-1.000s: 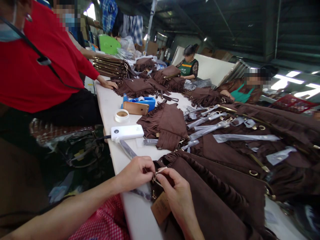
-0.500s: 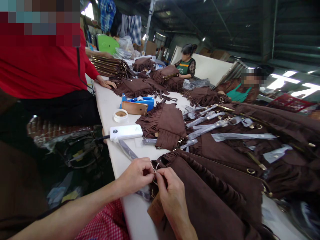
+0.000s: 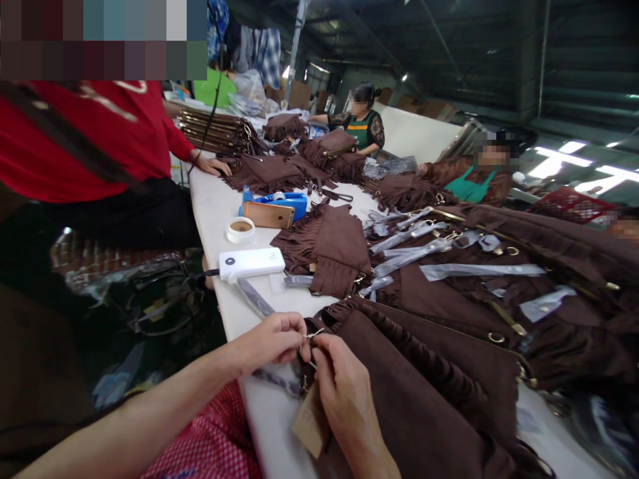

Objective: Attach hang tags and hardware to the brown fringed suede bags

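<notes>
Both my hands pinch a thin white string (image 3: pixel 313 334) above the near table edge. My left hand (image 3: pixel 272 342) is closed on one side of it, my right hand (image 3: pixel 344 382) on the other, fingertips almost touching. From the string area hangs a tan cardboard tag (image 3: pixel 310 420), partly covered by my right hand. Beneath and to the right of my hands lies a large dark brown bag (image 3: pixel 399 372) with fringe. A strap wrapped in grey plastic (image 3: pixel 254 298) runs behind my left hand.
On the white table (image 3: pixel 212 206) are a white power bank (image 3: pixel 252 263), a tape roll (image 3: pixel 240 229), a phone (image 3: pixel 268 215) and a blue tape dispenser (image 3: pixel 299 205). Fringed brown bags (image 3: pixel 339 243) cover its right side. A person in red (image 3: pixel 114 140) stands at left; others sit across.
The string's loop has drawn in to a small twisted knot between my fingertips. The tag has swung slightly and faces up more. The person in red has leaned further in.
</notes>
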The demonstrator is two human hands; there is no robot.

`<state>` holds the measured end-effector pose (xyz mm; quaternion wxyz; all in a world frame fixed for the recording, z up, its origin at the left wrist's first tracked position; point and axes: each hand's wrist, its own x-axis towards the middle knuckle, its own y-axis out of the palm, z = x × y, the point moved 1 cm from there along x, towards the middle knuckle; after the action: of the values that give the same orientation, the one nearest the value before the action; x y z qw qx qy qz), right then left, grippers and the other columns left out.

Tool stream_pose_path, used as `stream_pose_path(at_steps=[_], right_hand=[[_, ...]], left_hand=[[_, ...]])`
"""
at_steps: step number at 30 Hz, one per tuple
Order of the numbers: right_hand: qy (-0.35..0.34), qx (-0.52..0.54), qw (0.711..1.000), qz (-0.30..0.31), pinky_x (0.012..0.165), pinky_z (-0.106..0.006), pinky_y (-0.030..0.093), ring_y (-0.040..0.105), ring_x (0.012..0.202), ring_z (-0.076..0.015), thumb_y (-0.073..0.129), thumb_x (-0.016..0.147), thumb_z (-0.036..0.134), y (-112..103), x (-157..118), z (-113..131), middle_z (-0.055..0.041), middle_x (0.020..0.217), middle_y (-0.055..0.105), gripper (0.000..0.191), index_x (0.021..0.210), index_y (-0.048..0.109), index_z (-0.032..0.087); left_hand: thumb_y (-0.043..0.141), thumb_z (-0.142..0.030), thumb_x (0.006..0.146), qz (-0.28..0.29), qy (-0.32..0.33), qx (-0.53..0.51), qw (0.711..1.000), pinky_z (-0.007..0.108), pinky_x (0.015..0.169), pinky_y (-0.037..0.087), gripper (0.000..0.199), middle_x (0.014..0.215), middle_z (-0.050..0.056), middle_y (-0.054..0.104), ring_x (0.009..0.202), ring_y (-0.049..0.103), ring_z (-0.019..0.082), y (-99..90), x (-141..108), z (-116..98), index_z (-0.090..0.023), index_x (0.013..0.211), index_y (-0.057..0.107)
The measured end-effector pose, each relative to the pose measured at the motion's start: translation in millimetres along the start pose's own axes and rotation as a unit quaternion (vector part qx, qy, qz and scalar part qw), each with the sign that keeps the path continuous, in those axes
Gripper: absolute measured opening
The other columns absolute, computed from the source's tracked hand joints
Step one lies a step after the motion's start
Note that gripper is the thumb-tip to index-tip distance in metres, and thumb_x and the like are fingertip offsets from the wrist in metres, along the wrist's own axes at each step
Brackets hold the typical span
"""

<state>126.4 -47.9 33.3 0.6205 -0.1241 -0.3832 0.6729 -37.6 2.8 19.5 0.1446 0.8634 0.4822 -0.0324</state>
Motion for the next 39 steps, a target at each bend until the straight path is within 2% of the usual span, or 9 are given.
stream_pose_path(at_steps=[6, 11, 14, 18, 23, 27, 32, 35, 39], right_hand=[[-0.211, -0.046, 0.960, 0.178, 0.093, -0.023, 0.055, 0.067, 0.111, -0.0179, 0.041, 0.080, 0.002, -33.9, -20.0, 5.5, -0.0090, 0.121, 0.071, 0.046, 0.113, 0.067, 0.021], [-0.290, -0.176, 0.928, 0.153, 0.094, -0.034, 0.058, 0.068, 0.111, -0.0282, 0.049, 0.082, 0.003, -21.8, -34.4, -12.4, -0.0152, 0.125, 0.070, 0.038, 0.112, 0.068, 0.016], [-0.257, -0.156, 0.945, 0.133, 0.092, -0.031, 0.057, 0.068, 0.109, -0.0249, 0.050, 0.093, 0.010, -14.5, -35.5, -16.2, -0.0136, 0.123, 0.070, 0.026, 0.112, 0.065, 0.019], [-0.125, -0.090, 0.986, 0.059, 0.069, -0.022, 0.056, 0.070, 0.075, -0.0163, 0.038, 0.101, 0.017, -15.3, -23.7, -12.1, -0.0051, 0.083, 0.072, 0.026, 0.099, 0.063, 0.021], [-0.109, -0.146, 0.983, 0.014, 0.054, -0.022, 0.048, 0.064, 0.056, -0.0153, 0.029, 0.104, 0.024, -13.4, -7.0, -7.3, -0.0031, 0.067, 0.064, 0.041, 0.083, 0.064, 0.020], [-0.110, -0.160, 0.981, 0.031, 0.051, -0.021, 0.044, 0.063, 0.055, -0.0150, 0.030, 0.103, 0.025, -7.3, 3.8, 0.0, -0.0038, 0.067, 0.065, 0.043, 0.081, 0.067, 0.021], [0.029, 0.025, 0.998, 0.052, 0.054, -0.020, 0.048, 0.065, 0.057, -0.0146, 0.048, 0.097, 0.028, -3.8, 10.8, 4.5, 0.0003, 0.070, 0.068, 0.020, 0.092, 0.066, 0.022], [0.109, 0.112, 0.985, 0.078, 0.055, -0.020, 0.052, 0.068, 0.062, -0.0153, 0.048, 0.097, 0.036, -2.3, 5.9, -5.2, -0.0005, 0.074, 0.069, 0.021, 0.098, 0.062, 0.021], [0.120, 0.122, 0.983, 0.068, 0.057, -0.021, 0.053, 0.065, 0.060, -0.0146, 0.037, 0.101, 0.043, -1.1, -0.4, -15.5, -0.0009, 0.072, 0.067, 0.035, 0.102, 0.063, 0.019]], left_hand=[[0.059, -0.025, 0.064, 0.022, -0.031, -0.078, 0.996, 0.021, 0.043, 0.016, 0.016, 0.076, 0.005, 0.073, 0.046, 0.035, 0.006, -7.7, -3.6, -10.0, -0.018, 0.072, 0.048], [0.063, -0.024, 0.060, 0.027, -0.023, -0.136, 0.990, 0.023, 0.047, 0.014, 0.016, 0.077, 0.008, 0.072, 0.050, 0.035, 0.007, -10.2, -3.2, -10.6, -0.016, 0.067, 0.050], [0.064, -0.021, 0.058, 0.029, -0.022, -0.139, 0.990, 0.023, 0.051, 0.021, 0.013, 0.081, 0.010, 0.074, 0.054, 0.039, 0.009, -8.6, -5.8, -11.2, -0.014, 0.063, 0.055], [0.067, -0.020, 0.056, 0.056, -0.010, -0.175, 0.983, 0.028, 0.074, 0.040, 0.011, 0.094, 0.012, 0.076, 0.080, 0.061, 0.019, -7.4, -11.4, -10.8, -0.015, 0.063, 0.060], [0.068, -0.023, 0.061, 0.069, 0.025, -0.179, 0.981, 0.037, 0.098, 0.039, 0.010, 0.107, 0.011, 0.075, 0.107, 0.064, 0.027, -11.8, -15.4, -7.7, -0.016, 0.066, 0.064], [0.062, -0.020, 0.073, 0.062, 0.115, 0.026, 0.991, 0.036, 0.095, 0.044, 0.006, 0.106, 0.009, 0.074, 0.106, 0.063, 0.025, -10.3, -16.1, -11.1, -0.017, 0.072, 0.067], [0.039, -0.008, 0.089, 0.041, 0.303, 0.347, 0.887, 0.028, 0.082, 0.047, 0.031, 0.088, 0.007, 0.070, 0.087, 0.064, 0.018, -7.8, -17.3, -26.6, -0.018, 0.078, 0.066], [0.036, -0.006, 0.087, 0.002, 0.300, 0.421, 0.856, 0.024, 0.072, 0.043, 0.029, 0.078, 0.003, 0.064, 0.075, 0.058, 0.016, -23.8, -23.9, -42.7, -0.018, 0.079, 0.061], [0.042, -0.013, 0.083, -0.145, 0.210, 0.461, 0.850, 0.023, 0.063, 0.037, 0.017, 0.068, -0.001, 0.057, 0.067, 0.051, 0.015, -69.5, -41.2, -63.2, -0.019, 0.073, 0.054]])
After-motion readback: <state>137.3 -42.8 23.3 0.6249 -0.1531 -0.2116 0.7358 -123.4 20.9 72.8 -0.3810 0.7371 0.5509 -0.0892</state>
